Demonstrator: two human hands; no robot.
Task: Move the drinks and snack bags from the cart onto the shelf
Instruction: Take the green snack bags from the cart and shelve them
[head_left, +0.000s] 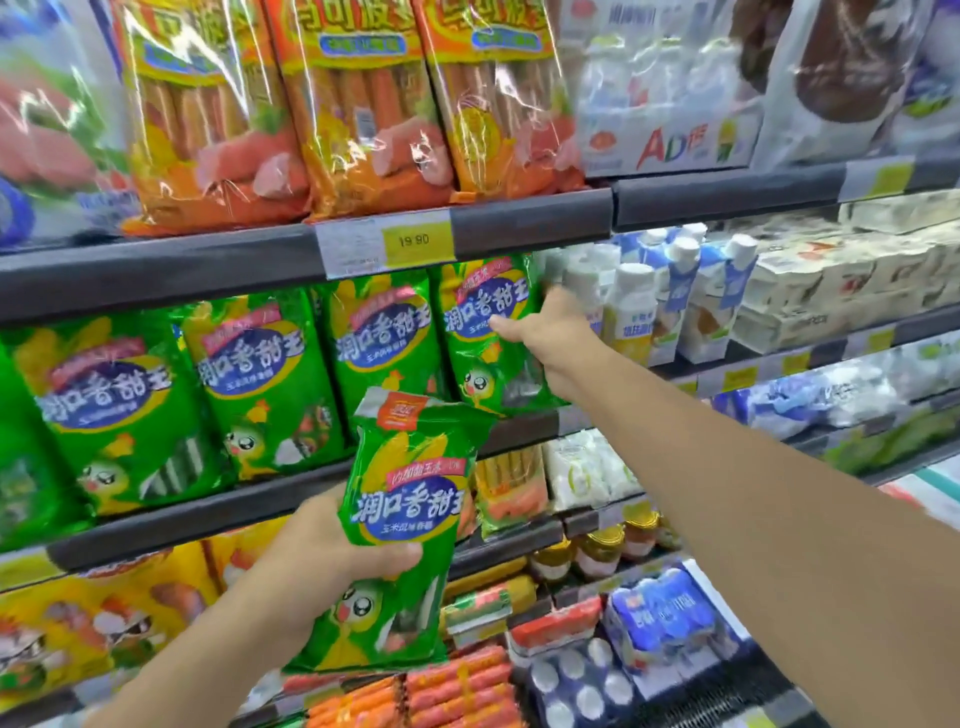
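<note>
We are at the shelving step. Our left hand (343, 545) is clamped around the middle of a green corn-sausage bag (405, 530), holding it upright in front of the shelves, below the row it belongs to. Our right hand (550, 332) reaches far up to that row and grips the right edge of the rightmost shelved green bag (488, 338), thumb across its front.

We judge that the right hand is steadying or shifting this bag to open a slot. The next move calls for lifting the held bag to the middle shelf (208, 499) and seating it upright in the row.

Obstructions: the four green bags stand tightly packed, and white drink bottles (631, 306) stand just right of them, leaving little room. The price-tag rail (384, 244) overhangs the row, limiting clearance. The cart is not in view.
</note>
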